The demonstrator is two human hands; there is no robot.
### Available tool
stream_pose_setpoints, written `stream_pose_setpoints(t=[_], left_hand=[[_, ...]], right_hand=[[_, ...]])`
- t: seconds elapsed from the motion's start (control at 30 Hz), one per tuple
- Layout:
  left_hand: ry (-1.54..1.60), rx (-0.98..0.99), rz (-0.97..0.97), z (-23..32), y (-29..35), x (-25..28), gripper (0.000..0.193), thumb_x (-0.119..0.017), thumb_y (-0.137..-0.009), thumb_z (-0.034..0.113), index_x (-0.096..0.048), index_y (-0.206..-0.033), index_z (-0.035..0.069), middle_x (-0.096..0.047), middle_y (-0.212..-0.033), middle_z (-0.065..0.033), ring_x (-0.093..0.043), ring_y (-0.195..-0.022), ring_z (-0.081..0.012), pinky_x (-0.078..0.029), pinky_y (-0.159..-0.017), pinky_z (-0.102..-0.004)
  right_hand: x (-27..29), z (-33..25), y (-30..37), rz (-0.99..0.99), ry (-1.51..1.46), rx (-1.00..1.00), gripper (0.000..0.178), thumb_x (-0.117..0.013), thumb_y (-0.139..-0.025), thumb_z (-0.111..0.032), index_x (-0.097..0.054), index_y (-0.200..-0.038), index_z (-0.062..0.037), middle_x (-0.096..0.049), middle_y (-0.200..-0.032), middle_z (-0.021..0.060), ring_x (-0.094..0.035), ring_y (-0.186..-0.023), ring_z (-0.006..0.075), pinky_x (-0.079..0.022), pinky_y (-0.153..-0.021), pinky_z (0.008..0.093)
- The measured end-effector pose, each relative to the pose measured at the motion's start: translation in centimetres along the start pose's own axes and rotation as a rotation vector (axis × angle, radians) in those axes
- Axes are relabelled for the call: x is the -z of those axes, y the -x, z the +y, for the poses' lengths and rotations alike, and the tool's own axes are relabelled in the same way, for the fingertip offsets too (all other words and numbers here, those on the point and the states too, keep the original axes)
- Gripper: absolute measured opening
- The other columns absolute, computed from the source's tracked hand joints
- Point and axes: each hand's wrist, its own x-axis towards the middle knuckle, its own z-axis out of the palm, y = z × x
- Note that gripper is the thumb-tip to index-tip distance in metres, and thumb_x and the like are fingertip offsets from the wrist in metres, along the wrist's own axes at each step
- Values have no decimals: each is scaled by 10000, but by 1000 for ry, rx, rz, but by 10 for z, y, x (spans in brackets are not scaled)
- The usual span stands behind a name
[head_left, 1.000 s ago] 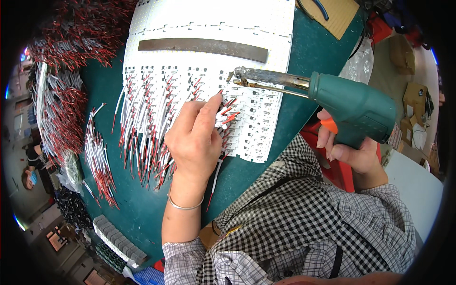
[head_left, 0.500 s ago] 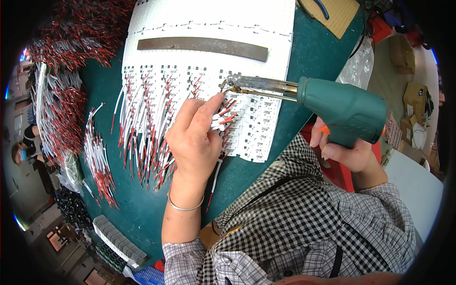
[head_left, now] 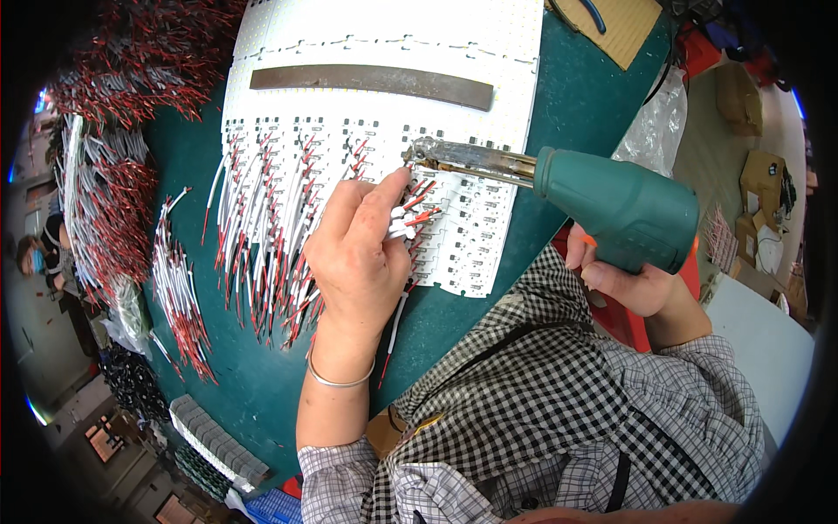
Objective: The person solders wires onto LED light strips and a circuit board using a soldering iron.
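Note:
My left hand [head_left: 362, 249] is closed on a small bundle of red and white wires [head_left: 414, 218], and its index fingertip points at the white circuit board panel [head_left: 471, 236]. My right hand [head_left: 633, 284] grips the handle of a green soldering gun [head_left: 620, 203]. The gun's dark metal tip meets the board just beyond my left index finger, where it hides the contact point. Rows of red and white wires [head_left: 262, 236] stand attached along the panel's left part. A flat brown metal bar [head_left: 375, 86] lies across the panel.
A loose wire bundle [head_left: 179, 297] lies on the green table [head_left: 253, 397], left of the panel. Big heaps of wires [head_left: 109, 201] fill the far left. Grey blocks in a row [head_left: 218, 444] sit near the left edge. Cardboard [head_left: 611, 31] lies at the far right corner.
The soldering gun has shifted slightly left and down together with my right hand. Its tip stays by my left index finger, and my left hand has hardly moved.

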Motion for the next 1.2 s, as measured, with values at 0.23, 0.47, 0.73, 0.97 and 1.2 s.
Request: stream_pose_setpoints(t=[0.23, 0.47, 0.73, 0.97, 1.2], left_hand=[[25, -2, -7, 0, 0, 0, 518, -526, -543, -150, -679, -1003, 34, -586, -767, -93, -593, -609, -235, -480, -517, -332], [-15, 7, 0, -1, -2, 1, 531, -527, -537, -152, -673, -1013, 33, -600, -787, -93, -596, -619, -237, -481, -523, -330], [56, -118, -34, -4, -3, -6, 546, -526, -547, -152, -661, -1041, 38, -602, -797, -84, -597, -620, -231, -482, -519, -326], [0, -147, -15, -3, 0, -7, 551, -545, -543, -131, -652, -1058, 33, -583, -781, -81, -589, -608, -225, -478, -511, -328], [-20, -183, -8, -4, 1, -8, 522, -557, -544, -102, -651, -1044, 17, -577, -772, -81, -583, -609, -225, -470, -500, -328]], right_hand=[[2, 10, 4, 214, -140, 118, 561, -733, -768, -164, -471, -1175, 118, -527, -1134, 189, -599, -635, 169, -477, -447, 213], [10, -3, 11, 149, -193, 76, 461, -672, -773, -48, -538, -1199, 65, -560, -1235, 199, -627, -757, 211, -508, -592, 274], [10, -3, 21, 116, -172, -24, 311, -656, -787, -20, -590, -1086, 36, -612, -1037, 138, -626, -790, 209, -498, -627, 279], [7, 9, 18, 35, -103, 42, 123, -631, -790, 29, -549, -858, -32, -599, -944, 121, -613, -817, 187, -494, -669, 293], [1, 6, 15, 69, 78, 92, 311, -626, -807, -79, -522, -1075, 40, -596, -807, 133, -569, -586, 139, -482, -587, 267]])
